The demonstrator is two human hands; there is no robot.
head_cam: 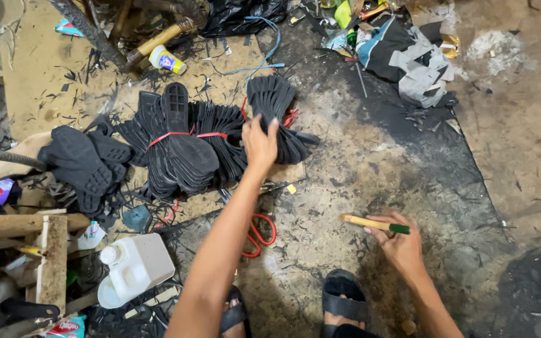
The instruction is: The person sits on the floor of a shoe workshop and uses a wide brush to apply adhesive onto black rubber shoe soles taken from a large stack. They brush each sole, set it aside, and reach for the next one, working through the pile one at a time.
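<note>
Soles: black bundle (275,116) on the floor (370,169), top centre, just right of a bigger pile (180,147) tied with red bands.
Left hand: (259,143) stretched forward, fingers (273,128) spread and curled over the bundle's near edge.
Right hand: (401,245) low by the right foot, fingers pinching a stick (374,223) with a green tip, held level above the floor.
Scissors: red handles (258,235) on the floor, partly under the left forearm.
Jug: white, (134,268) lower left.
Sandals: black, (344,297) on both feet, bottom edge.
</note>
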